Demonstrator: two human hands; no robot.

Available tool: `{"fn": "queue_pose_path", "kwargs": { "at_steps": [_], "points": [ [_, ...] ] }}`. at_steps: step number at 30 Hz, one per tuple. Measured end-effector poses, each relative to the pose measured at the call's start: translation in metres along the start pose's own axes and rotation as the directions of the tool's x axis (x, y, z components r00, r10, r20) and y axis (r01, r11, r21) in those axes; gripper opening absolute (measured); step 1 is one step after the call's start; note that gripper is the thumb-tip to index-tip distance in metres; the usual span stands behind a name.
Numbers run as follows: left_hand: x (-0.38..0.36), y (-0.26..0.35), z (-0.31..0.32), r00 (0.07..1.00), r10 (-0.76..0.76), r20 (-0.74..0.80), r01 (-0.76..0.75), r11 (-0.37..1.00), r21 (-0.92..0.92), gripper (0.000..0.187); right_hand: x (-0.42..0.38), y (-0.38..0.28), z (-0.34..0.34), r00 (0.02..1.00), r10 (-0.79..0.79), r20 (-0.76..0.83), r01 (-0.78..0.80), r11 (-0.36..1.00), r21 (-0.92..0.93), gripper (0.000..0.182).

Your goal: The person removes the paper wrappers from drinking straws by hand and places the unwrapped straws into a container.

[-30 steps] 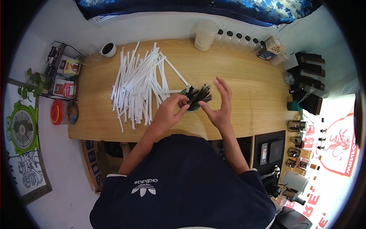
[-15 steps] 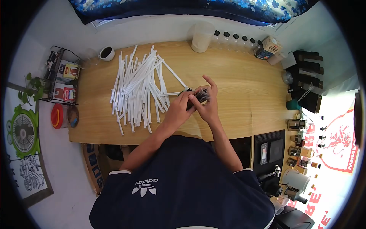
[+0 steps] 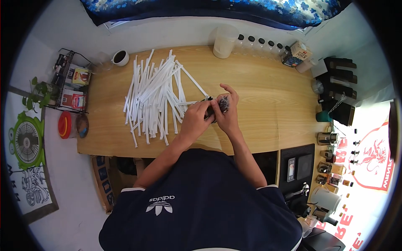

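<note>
My left hand [image 3: 196, 119] and my right hand [image 3: 228, 112] close together around a bundle of black straws [image 3: 221, 102] that stands in a green cup, almost hidden under my fingers. Both hands grip the bundle from opposite sides. A heap of white paper-wrapped straws [image 3: 155, 94] lies spread on the wooden table [image 3: 268, 96] just left of my hands. One wrapped straw reaches from the heap to my left fingers.
A frosted plastic jug [image 3: 225, 41] and a row of small bottles [image 3: 259, 42] stand at the table's far edge, with a juice carton [image 3: 296, 53] to the right. A white cup of coffee [image 3: 120, 57] sits at the far left corner. A wire rack [image 3: 71, 79] stands left of the table.
My right hand, open and spread a second ago, has come in and closed on the black straws. My left hand has stayed at the cup, now pressed tighter against the bundle.
</note>
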State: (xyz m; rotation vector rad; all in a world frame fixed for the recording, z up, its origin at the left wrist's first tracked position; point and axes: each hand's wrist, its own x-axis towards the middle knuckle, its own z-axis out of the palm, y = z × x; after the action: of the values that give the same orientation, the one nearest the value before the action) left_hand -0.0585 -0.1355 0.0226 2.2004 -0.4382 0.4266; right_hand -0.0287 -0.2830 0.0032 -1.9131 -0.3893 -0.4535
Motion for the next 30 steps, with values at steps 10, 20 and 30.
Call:
{"fn": "queue_pose_path", "kwargs": {
  "at_steps": [10, 20, 30],
  "points": [
    [-0.021, -0.017, -0.022, 0.982, -0.174, -0.073, 0.164, 0.979, -0.124, 0.030, -0.013, -0.009, -0.014, 0.999, 0.038, -0.020, -0.038, 0.999, -0.004, 0.063],
    [-0.053, -0.094, -0.060, 0.933, -0.207, -0.295, 0.338, 0.788, 0.515, 0.048, -0.083, 0.021, -0.009, 0.931, 0.312, -0.191, -0.254, 0.927, 0.277, 0.038],
    [-0.052, -0.172, -0.083, 0.853, -0.462, -0.245, 0.521, 0.789, 0.326, 0.053, -0.117, 0.027, -0.013, 0.851, 0.518, 0.085, -0.524, 0.829, 0.195, 0.024]
  ]
}}
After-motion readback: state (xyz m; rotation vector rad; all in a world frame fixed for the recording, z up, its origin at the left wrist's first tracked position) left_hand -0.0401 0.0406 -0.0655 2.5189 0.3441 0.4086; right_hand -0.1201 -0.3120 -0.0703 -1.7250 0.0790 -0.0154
